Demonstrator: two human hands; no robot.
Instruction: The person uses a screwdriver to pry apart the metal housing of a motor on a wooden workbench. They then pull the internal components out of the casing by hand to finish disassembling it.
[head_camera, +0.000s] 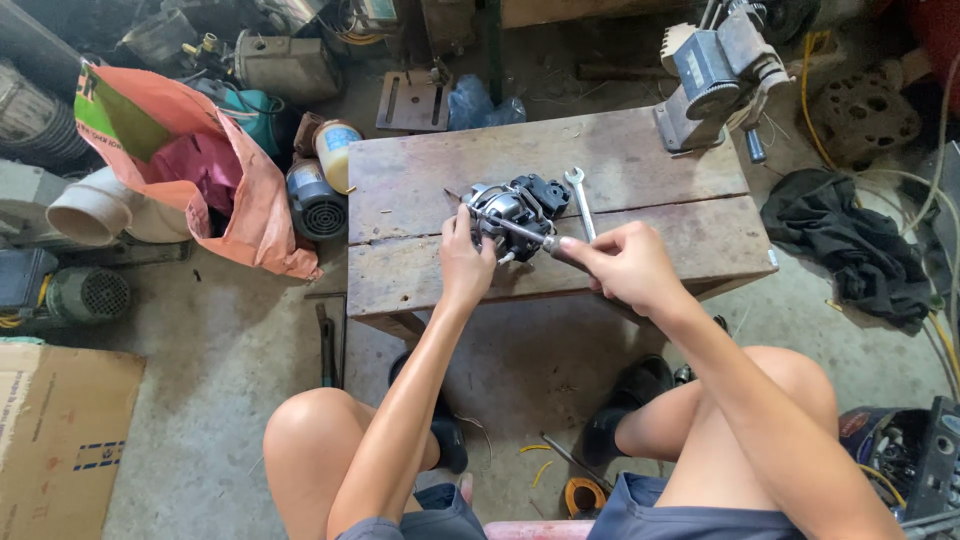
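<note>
Cluttered workshop floor surrounds a low wooden counter (640, 150), a vise (715, 75) bolted at its far right corner. From the head view, the motor (512, 208) sits mid-counter with a spanner (580, 200) just right of it. The left hand (465, 262) clamps the motor's near side; the right hand (625, 265) is closed around a screwdriver (520, 232) laid across it. Best to my eye: brace the motor firmly and keep the driver seated squarely so it doesn't slip.

A repair workshop is indicated by a bench vise (715, 75) bolted to a worn wooden table (650, 160), an open-ended spanner (580, 203) laid on it, old electric motors (316, 200) and metal parts heaped on the dusty concrete floor (220, 350).
</note>
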